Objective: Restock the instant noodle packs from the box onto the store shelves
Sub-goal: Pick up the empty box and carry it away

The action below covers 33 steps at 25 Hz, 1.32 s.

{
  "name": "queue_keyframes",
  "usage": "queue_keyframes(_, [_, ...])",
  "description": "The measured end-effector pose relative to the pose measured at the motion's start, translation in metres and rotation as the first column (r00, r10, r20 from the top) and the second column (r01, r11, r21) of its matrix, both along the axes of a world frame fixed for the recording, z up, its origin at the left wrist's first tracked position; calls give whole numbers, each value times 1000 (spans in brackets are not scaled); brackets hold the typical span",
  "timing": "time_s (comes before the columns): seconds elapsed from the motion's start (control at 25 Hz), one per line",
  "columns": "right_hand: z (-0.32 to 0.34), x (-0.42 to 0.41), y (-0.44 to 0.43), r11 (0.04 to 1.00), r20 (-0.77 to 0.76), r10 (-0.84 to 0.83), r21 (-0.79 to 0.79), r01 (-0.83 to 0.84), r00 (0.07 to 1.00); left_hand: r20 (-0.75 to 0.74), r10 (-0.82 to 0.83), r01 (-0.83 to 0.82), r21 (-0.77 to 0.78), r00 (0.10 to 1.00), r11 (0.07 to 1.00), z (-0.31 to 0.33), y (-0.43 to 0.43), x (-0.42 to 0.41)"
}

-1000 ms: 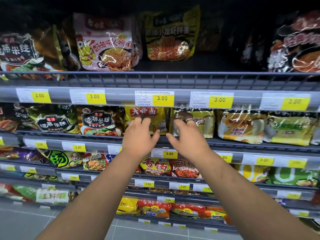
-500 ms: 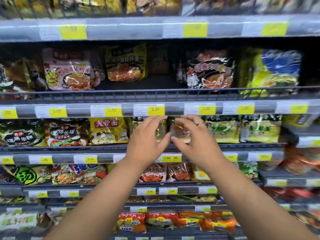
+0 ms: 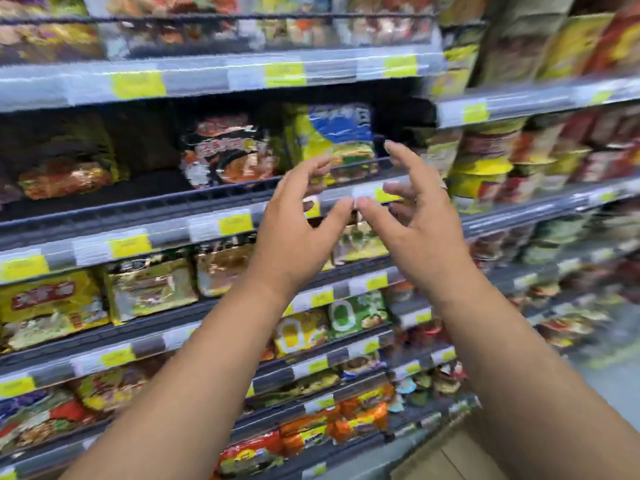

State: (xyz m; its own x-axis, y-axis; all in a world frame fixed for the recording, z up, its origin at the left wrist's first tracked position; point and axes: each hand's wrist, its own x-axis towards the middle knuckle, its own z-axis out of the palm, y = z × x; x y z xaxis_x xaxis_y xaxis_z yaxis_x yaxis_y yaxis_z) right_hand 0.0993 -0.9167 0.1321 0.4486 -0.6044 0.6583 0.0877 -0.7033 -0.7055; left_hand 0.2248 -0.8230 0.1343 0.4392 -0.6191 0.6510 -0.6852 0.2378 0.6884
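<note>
Both hands are empty. The left hand [image 3: 294, 233] and right hand [image 3: 419, 233] are raised in front of the grey metal shelf [image 3: 166, 237], fingers loosely spread and half-curled, gripping nothing. The thumb tips are touching or just apart; motion blur hides which.

Task's thing: the nearest is a yellow-and-blue glossy film noodle pack [image 3: 332, 133], standing upright behind the shelf's wire front edge, just beyond the fingertips. A black-and-red film noodle pack [image 3: 225, 150] stands just beside it on the left. There's a dark gap further left along the same shelf. No box can be identified. The tan patch [image 3: 446, 459] at the lower right may be it, can't tell.

Handling (judgement):
- Light, pillow-shaped, air-filled film bag.
- The film is slick and crinkly and will slide if pinched lightly.
- The noodle block inside is brittle, so no squeezing or jamming it behind the wire.
- Best hold is flat across both broad faces or by the two side edges. The crimped top seal is weak to carry by.
- It stands poorly alone and leans unless backed by neighbours.

Other materials:
- Yellow paper price tags [image 3: 235, 221] sit in a clear plastic strip along the shelf's front edge.
- Rigid-looking cup or bowl noodles with yellow lids [image 3: 485, 168] fill the bay to the right.
- Flat yellow-and-red film packs [image 3: 52, 306] sit on the shelf below, at its left end.
</note>
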Motion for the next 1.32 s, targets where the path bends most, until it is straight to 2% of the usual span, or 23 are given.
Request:
queue_keyframes(0.16, [-17, -75, -43, 987, 8, -121, 108, 119, 993, -137, -239, 249, 59, 961, 967, -23, -67, -62])
queue_keyframes(0.36, [-61, -149, -94, 906, -21, -357, 237, 352, 934, -217, -457, 493, 156, 862, 856, -67, -142, -124])
queue_keyframes(0.56, [-126, -200, -140, 734, -90, -573, 385, 560, 814, -269, -622, 678, 290, 735, 675, -132, -222, -158])
queue_keyframes(0.72, [-200, -222, -167, 603, -232, -635, 447, 661, 737, -383, -683, 780, 384, 621, 494, -202, -279, -167])
queue_keyframes(0.84, [-271, -234, -182, 454, -364, -651, 517, 726, 666, -446, -697, 803, 496, 562, 330, -269, -316, -166])
queue_keyframes(0.92, [-319, -243, -189, 359, -436, -640, 558, 748, 633, -453, -695, 785, 560, 558, 264, -316, -334, -167])
queue_keyframes(1.12, [-447, -274, -199, 257, -547, -580, 580, 773, 603, -427, -667, 684, 708, 610, 173, -445, -367, -172])
queue_keyframes(1.32, [-617, -313, -208, 178, -644, -486, 590, 788, 592, -344, -663, 564, 813, 665, 145, -602, -396, -179])
